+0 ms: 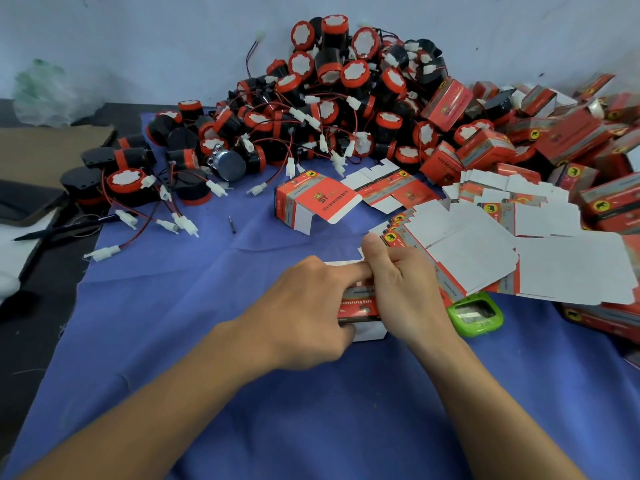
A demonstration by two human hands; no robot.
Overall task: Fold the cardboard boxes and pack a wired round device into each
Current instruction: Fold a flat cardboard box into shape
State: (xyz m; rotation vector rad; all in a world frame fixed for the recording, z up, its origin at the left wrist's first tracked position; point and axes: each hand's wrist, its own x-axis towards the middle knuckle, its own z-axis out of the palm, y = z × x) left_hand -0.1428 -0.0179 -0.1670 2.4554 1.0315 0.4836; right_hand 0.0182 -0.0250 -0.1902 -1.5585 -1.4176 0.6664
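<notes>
Bench [242,410], blue-draped, spread beneath and all round the grip. Wall [138,36] well beyond.

Beyond the grip, banked against the wall: heap of devices [329,109], round, black with red caps, trailing red-and-black wires with white plugs.

Right of the grip and beyond: closed boxes [561,133], loosely piled.

Just right of the grip: fan of flat blanks [519,261], white inner faces up, nearest edge touching the right hand.

Left hand [311,313] and right hand [405,289] met on one box [360,304]. Left grip curled round the left end, forefinger laid straight along the top edge. Right grip wrapped round the right end, thumb raised free. Red printed face toward the camera, white flap showing under the left grip. On the bench or just above it: cannot tell.

Near, beyond the grip: open box [308,202], erected, lid flap out, inside hidden.

Just right of the right wrist: green case [476,315], partly under the blanks.

Well left of the grip: pen [65,230]. Between pen and open box: small dark bit [232,225].

Step in hand, as judged: folding, with a blank squared up and an end flap under closure; no device in either grip.

Next move, as judged: tuck the flap fully home, free one hand, reach beyond to the heap for a single device untangled from its neighbours, then seat it with wire and plug gathered inside before closing the lid.
</notes>
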